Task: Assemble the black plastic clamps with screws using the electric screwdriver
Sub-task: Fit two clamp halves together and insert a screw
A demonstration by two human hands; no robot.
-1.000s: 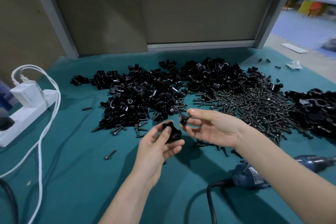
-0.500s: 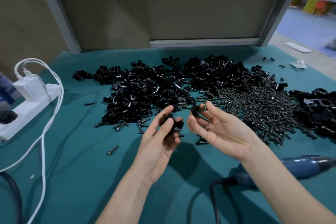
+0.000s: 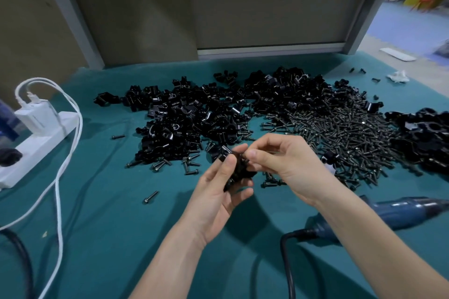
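Where the two hands meet above the green worktop [image 3: 109, 213], one black clamp [image 3: 239, 172] is held off the surface between them. Left hand [image 3: 216, 196]: grip closed round the clamp, thumb on its near face, fingers curled behind and under. Right hand [image 3: 284, 162]: fingertips pinched on the clamp's upper right edge; cannot tell if a screw is in that pinch. Clamp pile [image 3: 194, 119] lies just beyond the hands, screw heap [image 3: 345, 133] to the right. Electric screwdriver [image 3: 398, 209] lies on the worktop under the right forearm, untouched.
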